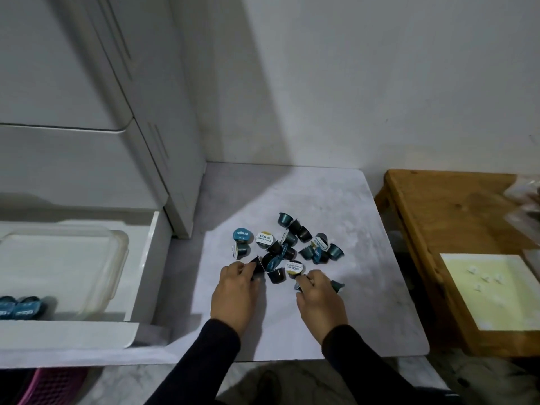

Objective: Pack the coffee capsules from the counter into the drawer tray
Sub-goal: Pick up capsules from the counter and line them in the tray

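Note:
A loose pile of several coffee capsules point(292, 247), dark and teal with blue or white lids, lies on the pale marbled counter point(336, 200). My left hand point(233, 290) is at the pile's near left edge, fingers closed around a dark capsule point(255, 266). My right hand point(318, 296) is at the near right edge, fingers curled over a capsule point(299, 283), with a teal capsule point(337, 286) just beside it. At the left, an open white drawer holds a clear plastic tray point(96, 258) with two blue capsules point(20, 306) at its near left.
A white cabinet point(140, 112) rises behind the drawer. To the right stands a wooden table point(438, 217) with a pale yellow tray point(491, 290) holding several small white bits. A pink basket point(49, 387) is at the bottom left.

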Action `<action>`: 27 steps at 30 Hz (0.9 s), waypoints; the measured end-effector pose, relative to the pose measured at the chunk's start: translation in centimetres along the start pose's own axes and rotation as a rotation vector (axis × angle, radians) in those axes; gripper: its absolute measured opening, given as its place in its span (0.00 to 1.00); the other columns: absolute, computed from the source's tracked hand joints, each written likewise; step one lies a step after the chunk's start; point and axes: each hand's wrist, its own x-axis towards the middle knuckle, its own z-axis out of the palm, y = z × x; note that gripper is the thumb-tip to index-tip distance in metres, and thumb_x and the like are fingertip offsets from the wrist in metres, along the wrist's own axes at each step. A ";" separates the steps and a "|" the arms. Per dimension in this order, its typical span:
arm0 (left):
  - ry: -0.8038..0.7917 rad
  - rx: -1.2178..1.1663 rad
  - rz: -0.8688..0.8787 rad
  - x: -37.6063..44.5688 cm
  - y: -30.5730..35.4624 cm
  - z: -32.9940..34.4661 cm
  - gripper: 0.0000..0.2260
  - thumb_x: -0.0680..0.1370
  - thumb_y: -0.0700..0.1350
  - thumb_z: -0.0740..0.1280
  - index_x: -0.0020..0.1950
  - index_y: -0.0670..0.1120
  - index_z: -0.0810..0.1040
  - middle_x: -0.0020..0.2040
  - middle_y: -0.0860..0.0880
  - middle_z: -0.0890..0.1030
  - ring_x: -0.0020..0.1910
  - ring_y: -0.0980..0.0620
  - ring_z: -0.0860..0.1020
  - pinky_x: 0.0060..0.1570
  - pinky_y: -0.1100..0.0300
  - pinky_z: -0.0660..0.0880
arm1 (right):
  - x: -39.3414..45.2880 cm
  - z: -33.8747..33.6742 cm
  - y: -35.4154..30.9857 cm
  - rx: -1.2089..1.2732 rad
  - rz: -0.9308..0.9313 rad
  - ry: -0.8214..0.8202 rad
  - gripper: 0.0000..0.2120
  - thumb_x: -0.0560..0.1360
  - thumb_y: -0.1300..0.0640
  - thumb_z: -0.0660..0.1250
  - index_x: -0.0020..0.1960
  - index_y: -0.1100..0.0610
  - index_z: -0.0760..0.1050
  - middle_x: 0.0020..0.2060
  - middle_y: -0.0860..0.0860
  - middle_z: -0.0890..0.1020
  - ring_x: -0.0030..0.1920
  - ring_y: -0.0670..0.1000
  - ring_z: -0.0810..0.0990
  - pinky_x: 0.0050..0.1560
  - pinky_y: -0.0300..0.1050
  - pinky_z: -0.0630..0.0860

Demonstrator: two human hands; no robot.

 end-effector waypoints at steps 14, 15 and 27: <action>0.131 -0.405 -0.219 -1.7 -1.6 0.2 0.09 0.73 0.32 0.67 0.47 0.44 0.82 0.46 0.51 0.82 0.43 0.55 0.79 0.47 0.76 0.69 | -1.5 0.0 0.6 0.371 0.259 -0.013 0.06 0.75 0.57 0.66 0.50 0.57 0.78 0.49 0.52 0.81 0.46 0.45 0.75 0.48 0.34 0.70; 0.140 -0.435 -0.235 -1.7 -1.6 0.1 0.10 0.73 0.31 0.66 0.46 0.43 0.83 0.47 0.52 0.82 0.44 0.55 0.79 0.48 0.81 0.67 | -1.4 -0.1 0.6 0.344 0.272 -0.011 0.06 0.75 0.58 0.65 0.48 0.58 0.79 0.48 0.52 0.81 0.46 0.45 0.74 0.46 0.30 0.67; -0.009 -0.500 -0.118 -1.7 1.0 -8.7 0.11 0.74 0.37 0.67 0.44 0.53 0.85 0.40 0.60 0.83 0.40 0.69 0.78 0.39 0.81 0.68 | 1.3 -6.7 -2.9 0.644 0.117 0.180 0.09 0.70 0.69 0.69 0.41 0.57 0.83 0.38 0.49 0.84 0.40 0.44 0.80 0.42 0.25 0.72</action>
